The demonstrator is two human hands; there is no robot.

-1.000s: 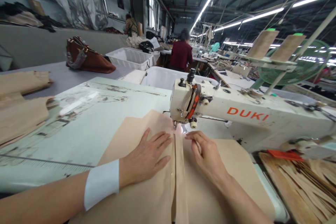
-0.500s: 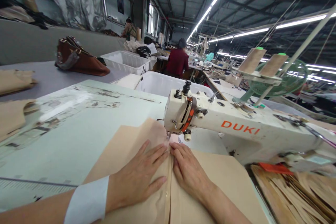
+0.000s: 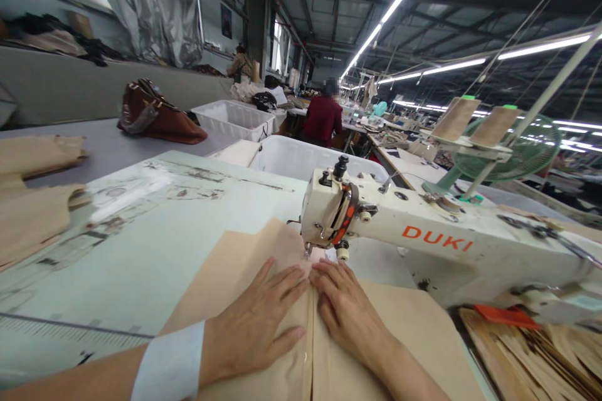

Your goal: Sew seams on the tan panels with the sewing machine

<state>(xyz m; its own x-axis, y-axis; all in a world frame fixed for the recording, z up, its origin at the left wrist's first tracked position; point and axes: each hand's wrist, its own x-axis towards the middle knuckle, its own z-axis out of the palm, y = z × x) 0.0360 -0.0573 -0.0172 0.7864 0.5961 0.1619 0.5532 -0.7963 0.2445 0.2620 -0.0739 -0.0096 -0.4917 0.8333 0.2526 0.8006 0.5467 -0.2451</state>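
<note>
Beige fabric pieces [image 3: 414, 313] lie under the needle and presser foot [image 3: 308, 250] of a white sewing machine [image 3: 437, 257] marked DUKI. A folded seam [image 3: 309, 351] runs down the fabric towards me from the foot. Left of the seam, my left hand [image 3: 258, 319] presses the fabric with its fingers spread. A pale blue band [image 3: 169, 360] wraps that wrist. Close to the foot on the right of the seam, my right hand [image 3: 348, 307] rests on the fabric, fingers stretched forward and thumb tucked beside them. Both hands are open, their fingertips almost meeting at the seam.
Cut beige pieces [image 3: 32, 213] lie on the left, beyond a printed ruler [image 3: 75, 326]. A brown handbag [image 3: 164, 119] and white bins [image 3: 235, 119] stand behind. Thread cones [image 3: 456, 118] rise at the right. A person in dark red [image 3: 322, 119] sits ahead.
The whole view has shifted slightly, so things appear further right and lower. My right hand's fingers lie flatter and more apart. My left hand keeps its place on the fabric.
</note>
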